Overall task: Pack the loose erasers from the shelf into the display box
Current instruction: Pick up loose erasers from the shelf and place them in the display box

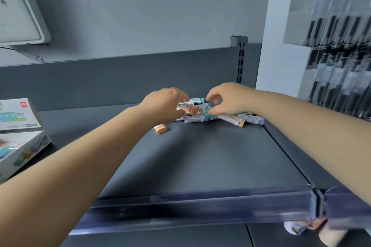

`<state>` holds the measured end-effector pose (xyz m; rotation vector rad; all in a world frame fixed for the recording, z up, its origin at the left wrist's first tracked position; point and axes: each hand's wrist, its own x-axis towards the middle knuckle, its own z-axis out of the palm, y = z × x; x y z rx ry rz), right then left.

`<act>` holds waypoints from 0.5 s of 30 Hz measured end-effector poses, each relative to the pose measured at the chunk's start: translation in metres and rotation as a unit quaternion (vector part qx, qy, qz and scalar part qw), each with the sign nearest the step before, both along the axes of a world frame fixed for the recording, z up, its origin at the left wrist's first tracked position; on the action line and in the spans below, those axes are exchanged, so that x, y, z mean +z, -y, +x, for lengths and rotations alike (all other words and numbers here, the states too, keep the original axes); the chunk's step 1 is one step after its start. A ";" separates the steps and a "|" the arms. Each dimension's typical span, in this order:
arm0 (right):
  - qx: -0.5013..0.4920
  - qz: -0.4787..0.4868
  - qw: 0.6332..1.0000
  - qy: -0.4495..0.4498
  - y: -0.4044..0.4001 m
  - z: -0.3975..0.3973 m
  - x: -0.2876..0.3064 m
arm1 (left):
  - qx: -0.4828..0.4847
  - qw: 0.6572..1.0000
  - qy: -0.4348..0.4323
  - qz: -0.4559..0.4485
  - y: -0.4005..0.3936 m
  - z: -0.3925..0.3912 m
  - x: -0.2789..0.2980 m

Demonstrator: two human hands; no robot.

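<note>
the shelf [200,156] still carries most of the work: a pile [212,115] of erasers lies at its back, well right of the box [24,146]. box contents are cut off. left hand [166,104] and right hand [226,99] curl into the pile; whether either grip holds an eraser is unclear.
</note>
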<state>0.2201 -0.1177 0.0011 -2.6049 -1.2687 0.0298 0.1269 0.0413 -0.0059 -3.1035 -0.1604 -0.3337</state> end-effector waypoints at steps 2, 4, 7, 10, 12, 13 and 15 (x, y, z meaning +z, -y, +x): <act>-0.005 -0.018 1.000 -0.013 -0.004 0.004 -0.001 | 0.000 1.000 -0.009 -0.012 -0.001 0.007 0.000; -0.007 -0.032 0.999 -0.035 -0.008 0.006 -0.001 | -0.002 0.999 -0.025 -0.021 -0.002 0.012 0.000; -0.006 -0.039 0.997 -0.066 -0.011 0.008 0.001 | -0.010 0.999 -0.041 -0.026 -0.003 0.017 0.003; -0.016 -0.024 0.995 -0.093 -0.013 0.010 0.000 | -0.021 0.997 -0.058 -0.054 -0.004 0.019 0.005; -0.025 -0.026 0.992 -0.117 -0.015 0.010 -0.001 | -0.029 0.994 -0.064 -0.080 -0.004 0.020 0.004; -0.027 -0.024 0.991 -0.132 -0.016 0.010 -0.003 | -0.029 0.993 -0.066 -0.090 -0.004 0.020 0.003; -0.033 -0.022 0.988 -0.152 -0.015 0.010 -0.004 | -0.029 0.992 -0.067 -0.104 -0.002 0.019 -0.002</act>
